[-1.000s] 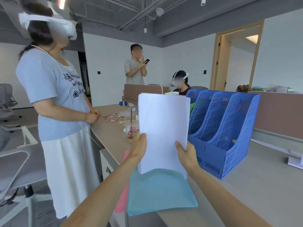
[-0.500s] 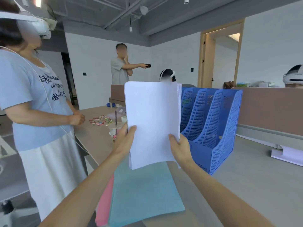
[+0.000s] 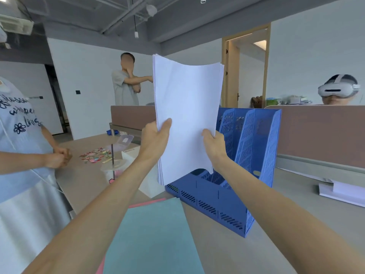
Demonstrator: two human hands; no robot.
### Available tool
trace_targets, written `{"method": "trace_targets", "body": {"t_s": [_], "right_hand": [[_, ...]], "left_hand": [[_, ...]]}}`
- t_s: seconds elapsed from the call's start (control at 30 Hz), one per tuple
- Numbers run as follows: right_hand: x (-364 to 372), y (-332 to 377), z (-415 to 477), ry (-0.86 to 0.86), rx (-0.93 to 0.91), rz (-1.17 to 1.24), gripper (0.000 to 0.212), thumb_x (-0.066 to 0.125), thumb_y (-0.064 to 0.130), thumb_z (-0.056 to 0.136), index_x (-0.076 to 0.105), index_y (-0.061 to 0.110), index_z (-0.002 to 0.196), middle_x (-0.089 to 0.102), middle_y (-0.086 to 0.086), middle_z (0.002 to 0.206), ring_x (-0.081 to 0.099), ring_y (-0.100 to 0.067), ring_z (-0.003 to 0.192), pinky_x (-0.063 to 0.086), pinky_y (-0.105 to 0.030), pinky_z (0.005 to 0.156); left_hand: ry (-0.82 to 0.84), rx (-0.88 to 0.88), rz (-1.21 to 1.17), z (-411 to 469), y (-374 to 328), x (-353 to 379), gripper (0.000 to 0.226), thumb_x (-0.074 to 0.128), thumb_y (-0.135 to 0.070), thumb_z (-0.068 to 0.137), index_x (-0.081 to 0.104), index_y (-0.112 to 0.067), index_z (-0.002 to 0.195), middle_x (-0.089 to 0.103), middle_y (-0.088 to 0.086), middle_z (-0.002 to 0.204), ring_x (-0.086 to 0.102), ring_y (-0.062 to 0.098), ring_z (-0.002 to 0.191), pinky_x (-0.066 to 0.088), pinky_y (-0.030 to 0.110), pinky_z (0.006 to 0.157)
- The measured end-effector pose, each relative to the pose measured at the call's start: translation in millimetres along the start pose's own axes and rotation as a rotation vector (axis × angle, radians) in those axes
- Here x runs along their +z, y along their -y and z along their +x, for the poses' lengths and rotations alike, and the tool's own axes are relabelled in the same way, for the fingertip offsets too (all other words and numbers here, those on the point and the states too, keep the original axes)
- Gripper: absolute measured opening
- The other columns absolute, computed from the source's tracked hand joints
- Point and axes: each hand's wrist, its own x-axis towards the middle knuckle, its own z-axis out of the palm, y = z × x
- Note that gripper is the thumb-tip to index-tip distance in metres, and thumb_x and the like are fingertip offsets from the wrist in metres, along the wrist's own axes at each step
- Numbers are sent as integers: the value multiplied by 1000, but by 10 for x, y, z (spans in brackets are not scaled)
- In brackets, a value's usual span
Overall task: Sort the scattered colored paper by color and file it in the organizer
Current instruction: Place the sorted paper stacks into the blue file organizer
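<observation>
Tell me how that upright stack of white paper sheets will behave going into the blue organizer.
The white paper stack is probably floppy: its top edge already bows between the left hand and right hand. Its fanned left edge suggests loose sheets may slip apart.

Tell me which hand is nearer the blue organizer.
Right. The right hand grips the white paper stack directly in front of the blue organizer; the left hand holds the stack's far edge, left of the organizer.

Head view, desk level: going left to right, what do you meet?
Scattered colorful clips → left hand → white paper stack → right hand → blue organizer → white object at the desk's right edge.
</observation>
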Motion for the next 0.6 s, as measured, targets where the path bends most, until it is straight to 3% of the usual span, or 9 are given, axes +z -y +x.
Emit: {"method": "trace_targets", "body": {"t_s": [0.07, 0.13, 0.23, 0.27, 0.37, 0.5, 0.6], "right_hand": [[-1, 69, 170, -11, -9, -42, 11, 54, 23, 87, 56, 12, 87, 55, 1, 76, 49, -18, 67, 41, -27, 60], [-10, 138, 359, -14, -23, -103, 31, 64, 24, 84, 57, 13, 112, 63, 1, 96, 59, -20, 86, 47, -27, 63], [-47, 224, 569, 7, -67, -225, 70, 71, 25, 83, 37, 15, 143, 50, -2, 136, 51, -21, 119, 42, -26, 85], [-58, 245, 609, 15, -92, -256, 74, 71, 25, 85, 33, 15, 147, 42, -1, 144, 47, -19, 124, 39, -26, 87], [-69, 266, 680, 62, -159, -257, 57, 63, 25, 90, 41, 20, 143, 43, 1, 143, 45, -9, 113, 37, -25, 89], [-111, 273, 716, 113, -150, -221, 54, 58, 34, 91, 42, 27, 143, 38, 7, 149, 45, -10, 125, 42, -37, 107], [-145, 309, 742, 130, -158, -151, 53, 58, 30, 93, 42, 24, 144, 38, 6, 149, 46, -7, 117, 48, -40, 101]], "left_hand": [[-28, 63, 77, 90, -5, 36, 38, 50, -29, 97, 54, 0, 72, 46, 0, 62, 41, 11, 56, 34, 22, 52], [-70, 128, 149, 166, 17, 81, 44, 49, -32, 96, 51, 5, 73, 45, 2, 61, 41, 16, 57, 34, 28, 55], [-116, 173, 202, 274, 79, 174, 42, 46, -38, 94, 53, -3, 71, 49, 0, 60, 47, 23, 60, 40, 33, 59], [-125, 179, 206, 301, 96, 218, 41, 45, -38, 94, 54, -5, 71, 51, 0, 60, 49, 24, 62, 42, 34, 60], [-127, 207, 187, 348, 138, 398, 39, 45, -33, 96, 54, -2, 73, 58, 6, 65, 53, 26, 65, 45, 37, 62], [-92, 218, 244, 388, 236, 667, 43, 42, -37, 95, 48, -2, 71, 54, 10, 63, 52, 29, 62, 45, 42, 60], [-60, 259, 316, 362, 305, 829, 39, 44, -32, 98, 46, -6, 69, 48, 3, 61, 49, 26, 60, 43, 40, 57]]}}
